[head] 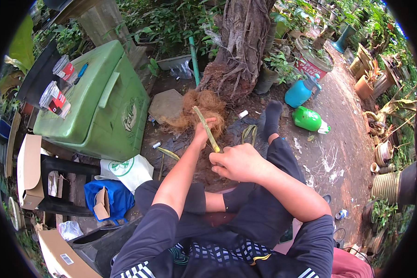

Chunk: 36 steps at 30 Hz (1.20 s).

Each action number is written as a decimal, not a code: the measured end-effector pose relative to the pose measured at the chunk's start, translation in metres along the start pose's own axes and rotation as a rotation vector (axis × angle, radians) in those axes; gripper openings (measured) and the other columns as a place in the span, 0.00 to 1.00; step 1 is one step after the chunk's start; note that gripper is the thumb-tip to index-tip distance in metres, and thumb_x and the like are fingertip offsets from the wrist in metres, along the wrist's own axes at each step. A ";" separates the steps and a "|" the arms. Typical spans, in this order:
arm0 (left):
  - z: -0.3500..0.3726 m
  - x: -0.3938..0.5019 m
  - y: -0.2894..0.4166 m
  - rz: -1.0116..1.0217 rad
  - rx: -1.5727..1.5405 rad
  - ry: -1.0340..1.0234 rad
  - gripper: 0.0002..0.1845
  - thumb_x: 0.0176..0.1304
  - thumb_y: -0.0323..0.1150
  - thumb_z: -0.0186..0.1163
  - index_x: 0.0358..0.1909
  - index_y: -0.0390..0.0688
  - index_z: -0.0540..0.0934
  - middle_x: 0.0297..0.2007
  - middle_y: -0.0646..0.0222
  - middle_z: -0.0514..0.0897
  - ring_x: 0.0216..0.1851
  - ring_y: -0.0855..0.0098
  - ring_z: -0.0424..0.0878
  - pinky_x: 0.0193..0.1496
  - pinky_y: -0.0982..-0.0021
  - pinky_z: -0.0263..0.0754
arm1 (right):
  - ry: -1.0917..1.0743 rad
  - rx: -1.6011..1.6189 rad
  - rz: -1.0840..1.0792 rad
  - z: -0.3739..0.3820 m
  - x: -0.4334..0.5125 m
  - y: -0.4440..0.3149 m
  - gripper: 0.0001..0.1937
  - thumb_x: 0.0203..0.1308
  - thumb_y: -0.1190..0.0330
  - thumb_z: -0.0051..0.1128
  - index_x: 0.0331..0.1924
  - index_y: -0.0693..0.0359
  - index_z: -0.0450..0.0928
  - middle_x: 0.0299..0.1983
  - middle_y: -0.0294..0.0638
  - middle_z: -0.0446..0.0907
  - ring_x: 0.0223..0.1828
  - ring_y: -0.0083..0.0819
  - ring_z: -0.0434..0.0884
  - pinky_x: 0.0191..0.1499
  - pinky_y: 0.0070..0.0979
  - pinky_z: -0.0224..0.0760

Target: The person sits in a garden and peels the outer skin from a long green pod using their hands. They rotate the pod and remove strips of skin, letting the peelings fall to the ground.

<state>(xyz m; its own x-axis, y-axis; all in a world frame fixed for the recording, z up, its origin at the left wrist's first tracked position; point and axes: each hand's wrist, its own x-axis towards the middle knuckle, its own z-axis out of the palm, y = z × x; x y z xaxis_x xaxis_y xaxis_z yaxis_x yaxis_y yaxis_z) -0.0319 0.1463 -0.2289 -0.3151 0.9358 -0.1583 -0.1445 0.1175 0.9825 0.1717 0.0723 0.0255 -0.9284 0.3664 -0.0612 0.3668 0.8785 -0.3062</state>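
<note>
A greenish-brown plant stem [207, 130] with a yellow lower end runs diagonally between my hands. My left hand [203, 132] is closed around its middle. My right hand [238, 162] is at the stem's yellow lower end, its fingers curled; whether it grips the stem or some small tool is hidden by the hand. Beyond my left hand lies a loose heap of brown coconut-like fiber [203, 104], at the foot of a thick tree trunk [241, 45]. Strips of green plant material [250, 132] rest on a dark plastic sheet near my socked foot.
At the left stands a green cooler box [125, 104] with plastic cups on top. A blue spray bottle [299, 93] and a green bottle [307, 119] are at the right, near tangled white string [328, 166]. A blue bag [114, 198] sits by my knee; potted plants line the right side.
</note>
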 end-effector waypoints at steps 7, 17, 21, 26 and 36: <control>-0.007 -0.022 0.004 -0.228 0.391 -0.052 0.20 0.67 0.36 0.55 0.57 0.39 0.80 0.53 0.59 0.84 0.55 0.62 0.81 0.60 0.66 0.70 | 0.003 0.009 0.039 -0.008 -0.005 0.004 0.11 0.64 0.56 0.55 0.39 0.53 0.75 0.24 0.44 0.81 0.28 0.47 0.84 0.31 0.44 0.76; -0.056 -0.104 0.119 -0.051 1.129 -0.011 0.23 0.61 0.50 0.56 0.49 0.48 0.85 0.44 0.53 0.87 0.50 0.53 0.83 0.56 0.58 0.74 | 0.084 0.041 0.116 -0.020 -0.001 0.013 0.14 0.65 0.53 0.52 0.44 0.51 0.76 0.28 0.48 0.83 0.34 0.50 0.84 0.37 0.47 0.76; -0.049 -0.132 0.137 -0.067 1.150 -0.008 0.23 0.62 0.50 0.56 0.52 0.48 0.84 0.46 0.53 0.86 0.52 0.52 0.82 0.58 0.58 0.74 | 0.158 0.011 0.094 -0.021 -0.005 0.015 0.14 0.64 0.53 0.53 0.45 0.51 0.76 0.29 0.48 0.83 0.35 0.50 0.85 0.37 0.46 0.76; -0.020 -0.154 0.152 0.023 0.993 -0.058 0.24 0.65 0.53 0.55 0.54 0.48 0.83 0.45 0.54 0.86 0.50 0.55 0.84 0.55 0.59 0.75 | 0.257 0.040 0.010 -0.027 -0.020 0.020 0.11 0.62 0.55 0.56 0.42 0.50 0.77 0.28 0.44 0.83 0.34 0.47 0.84 0.37 0.45 0.76; 0.029 -0.159 0.230 0.401 0.673 -0.154 0.18 0.70 0.41 0.57 0.52 0.39 0.82 0.43 0.61 0.87 0.43 0.71 0.83 0.50 0.69 0.75 | 0.507 0.076 0.176 -0.064 -0.064 0.017 0.11 0.61 0.57 0.60 0.40 0.53 0.77 0.29 0.45 0.83 0.35 0.47 0.83 0.39 0.42 0.74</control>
<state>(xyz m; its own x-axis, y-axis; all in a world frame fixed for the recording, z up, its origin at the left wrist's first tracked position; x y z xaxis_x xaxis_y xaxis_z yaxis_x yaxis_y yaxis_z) 0.0125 0.0343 0.0250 -0.0827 0.9788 0.1871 0.5656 -0.1085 0.8175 0.2411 0.0838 0.0854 -0.7016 0.6247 0.3429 0.4919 0.7727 -0.4013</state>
